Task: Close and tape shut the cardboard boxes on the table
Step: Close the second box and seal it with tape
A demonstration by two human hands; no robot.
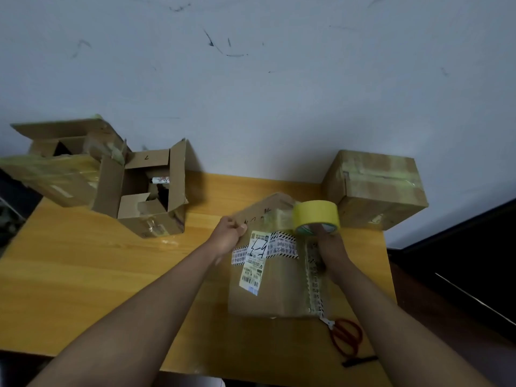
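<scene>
Cardboard box with the white shipping label, mid-table, is what I'm taping: my left hand pinches its far flap down, my right hand grips the yellow tape roll on top. Next I'd draw the strip along the seam, then fetch the red-handled scissors.

Bare table left (scissors rt)

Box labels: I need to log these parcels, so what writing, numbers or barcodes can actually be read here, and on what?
"7": handwritten on the inner flap of the open box.
Dark handwritten scrawl on the white label of the box being taped: not legible.
Printed lines and barcode on the shipping label: too small.
Characters on the striped tape: blurred.
Yellow tape roll: no readable text.
</scene>
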